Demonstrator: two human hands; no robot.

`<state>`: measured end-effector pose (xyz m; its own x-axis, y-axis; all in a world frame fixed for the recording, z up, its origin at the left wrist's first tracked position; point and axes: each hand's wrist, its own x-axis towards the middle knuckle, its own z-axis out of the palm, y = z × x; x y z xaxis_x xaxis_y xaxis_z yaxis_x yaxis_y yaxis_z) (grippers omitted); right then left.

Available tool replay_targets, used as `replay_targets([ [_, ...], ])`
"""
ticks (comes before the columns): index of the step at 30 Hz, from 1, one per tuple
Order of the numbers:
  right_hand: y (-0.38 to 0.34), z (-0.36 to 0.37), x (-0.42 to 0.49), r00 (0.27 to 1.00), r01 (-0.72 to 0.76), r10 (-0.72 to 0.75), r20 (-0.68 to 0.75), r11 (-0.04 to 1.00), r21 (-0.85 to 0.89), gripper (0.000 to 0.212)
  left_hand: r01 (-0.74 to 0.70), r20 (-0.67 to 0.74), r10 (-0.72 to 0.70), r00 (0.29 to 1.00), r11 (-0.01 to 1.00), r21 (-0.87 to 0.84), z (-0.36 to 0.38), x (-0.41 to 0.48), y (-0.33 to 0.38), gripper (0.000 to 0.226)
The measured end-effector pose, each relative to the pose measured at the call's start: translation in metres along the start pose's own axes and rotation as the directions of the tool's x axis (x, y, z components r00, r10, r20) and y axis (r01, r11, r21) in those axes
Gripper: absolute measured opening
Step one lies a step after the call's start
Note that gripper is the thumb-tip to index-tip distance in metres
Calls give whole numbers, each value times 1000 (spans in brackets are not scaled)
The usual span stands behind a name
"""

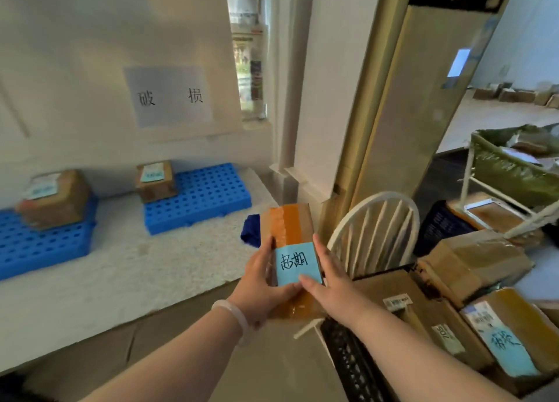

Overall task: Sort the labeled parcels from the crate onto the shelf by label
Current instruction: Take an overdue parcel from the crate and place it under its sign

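Note:
A small cardboard parcel [289, 229] with orange tape and a blue handwritten label [297, 264] is held upright in front of me. My left hand [266, 286] grips its left side and bottom, thumb on the front. My right hand [328, 276] holds its right side, thumb across the label's lower edge. The black crate [351, 359] at lower right holds several labelled parcels, one with a blue label [502, 344]. On the white ledge [145, 268] two blue pallets each carry a labelled parcel: one [157, 183] on the right pallet [205, 202], another [54, 199] on the left pallet [39, 247].
A paper sign [169, 96] with two characters hangs on the wall above the pallets. A white chair back [375, 232] stands just right of the held parcel. More cardboard boxes [472, 262] and a white rack with green sheeting [508, 171] are at the right.

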<state>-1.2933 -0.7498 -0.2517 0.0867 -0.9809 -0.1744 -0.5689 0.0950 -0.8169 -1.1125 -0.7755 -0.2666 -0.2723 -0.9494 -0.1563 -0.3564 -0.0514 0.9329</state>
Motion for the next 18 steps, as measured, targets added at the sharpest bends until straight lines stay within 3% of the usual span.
replay_targets([
  [5,-51,82,38,983,159,-160,92,987,17,71,14,-123,-13,992,1000,1,-95,-29,-34,117],
  [18,-207,322,98,925,192,-235,297,967,167,67,82,-366,-51,929,994,69,-350,-126,-139,98],
])
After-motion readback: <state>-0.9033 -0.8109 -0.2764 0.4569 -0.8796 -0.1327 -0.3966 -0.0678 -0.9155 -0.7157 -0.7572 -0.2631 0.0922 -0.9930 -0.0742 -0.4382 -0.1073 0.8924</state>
